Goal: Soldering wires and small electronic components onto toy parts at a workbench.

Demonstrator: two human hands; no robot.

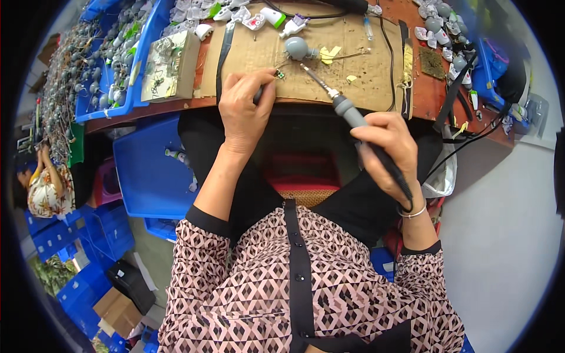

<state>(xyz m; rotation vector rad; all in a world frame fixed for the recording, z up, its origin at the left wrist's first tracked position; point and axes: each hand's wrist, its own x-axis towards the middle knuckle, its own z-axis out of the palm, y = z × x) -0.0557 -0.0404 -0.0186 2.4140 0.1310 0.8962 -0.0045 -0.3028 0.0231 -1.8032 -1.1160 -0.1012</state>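
Note:
My right hand [388,150] is closed round the grey and black handle of a soldering iron [350,112]. Its metal tip points up and left, just below a round grey ball-shaped part [296,48] on the cardboard. The fingers of my left hand [246,107] are pinched together at the cardboard's near edge. A small green circuit board [279,75] with thin wire shows at those fingertips. Something dark shows between thumb and fingers, too hidden to name. The grey part has a short stem with yellowish tape [331,55] and a thin lead beside it.
Cardboard [235,62] covers the table's middle. A metal box [170,66] and a blue tray of grey parts [120,109] stand left. White and green plastic pieces [273,16] lie at the back. Right are a brown sponge [432,63] and cables. Another person [50,188] works far left.

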